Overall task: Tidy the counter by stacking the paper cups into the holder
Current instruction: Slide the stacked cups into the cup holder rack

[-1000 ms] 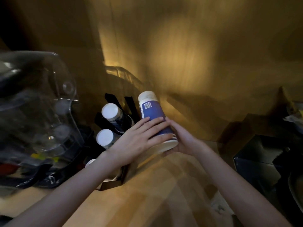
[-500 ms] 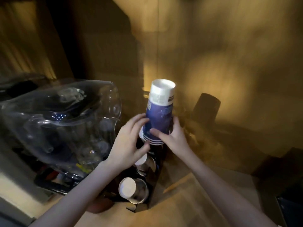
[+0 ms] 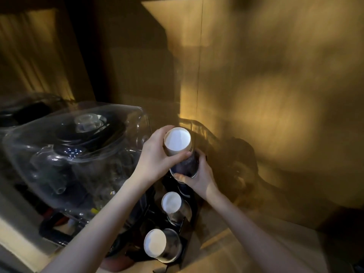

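Observation:
A stack of upside-down blue and white paper cups (image 3: 178, 143) stands over the far slot of a black cup holder (image 3: 189, 217). My left hand (image 3: 157, 156) wraps the stack's upper part from the left. My right hand (image 3: 199, 178) grips its lower rims from the right. Two more inverted cup stacks sit in the holder: one in the middle slot (image 3: 171, 202) and one in the near slot (image 3: 155, 243). Whether the held stack is seated in its slot is hidden by my hands.
A large clear plastic dome (image 3: 74, 150) over dark equipment fills the left side, close to my left forearm. A wooden wall panel (image 3: 275, 95) rises behind and to the right. The wooden counter (image 3: 236, 253) stretches to the lower right.
The cup stack has dropped lower over the holder's far slot. My left hand has slid up around its top. The camera now looks more steeply down.

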The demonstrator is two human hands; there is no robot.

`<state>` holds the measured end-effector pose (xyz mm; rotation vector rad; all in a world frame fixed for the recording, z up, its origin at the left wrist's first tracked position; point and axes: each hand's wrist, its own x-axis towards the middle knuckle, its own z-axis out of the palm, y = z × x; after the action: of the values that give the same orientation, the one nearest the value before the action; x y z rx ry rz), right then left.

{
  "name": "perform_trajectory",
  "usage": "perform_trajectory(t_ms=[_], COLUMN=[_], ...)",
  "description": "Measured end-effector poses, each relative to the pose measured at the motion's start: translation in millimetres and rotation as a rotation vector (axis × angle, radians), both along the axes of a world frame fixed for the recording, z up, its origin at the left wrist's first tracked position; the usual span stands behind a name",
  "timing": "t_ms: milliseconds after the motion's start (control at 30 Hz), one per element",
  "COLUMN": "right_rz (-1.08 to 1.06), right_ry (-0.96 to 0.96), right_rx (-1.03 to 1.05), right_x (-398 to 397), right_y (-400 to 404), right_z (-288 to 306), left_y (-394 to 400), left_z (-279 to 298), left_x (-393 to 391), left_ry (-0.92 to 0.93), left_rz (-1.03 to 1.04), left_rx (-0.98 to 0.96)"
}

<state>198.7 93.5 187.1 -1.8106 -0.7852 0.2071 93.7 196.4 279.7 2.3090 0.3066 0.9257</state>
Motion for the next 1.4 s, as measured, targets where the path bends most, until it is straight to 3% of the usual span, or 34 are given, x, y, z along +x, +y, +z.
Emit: perform_trajectory(t_ms=[567,967,1167,1267,1400], right_rz=[-0.111,-0.044,0.029,0.005,-0.100], right_ry=[-0.465,-0.561,-0.730,-0.781,-0.739], right_rx=[-0.240,-0.493,-0.665,-0.685,-0.744], right_x=[9,11,6,-4,-14], right_y=[-13,-5,-29,-58,-116], right_z=[-13,-13,12,19,17], left_y=[8,6,-8,-36,-92], left_z=[-74,-89,-76,-73,-83], left_x=[46,41,43,39,40], left_ry=[0.302,0.375,0.554,0.468,0.369], left_rz=[0.030,0.020,0.037,0.016,-0.156], left_rx=[-0.116,-0.097,0.164,0.407,0.538])
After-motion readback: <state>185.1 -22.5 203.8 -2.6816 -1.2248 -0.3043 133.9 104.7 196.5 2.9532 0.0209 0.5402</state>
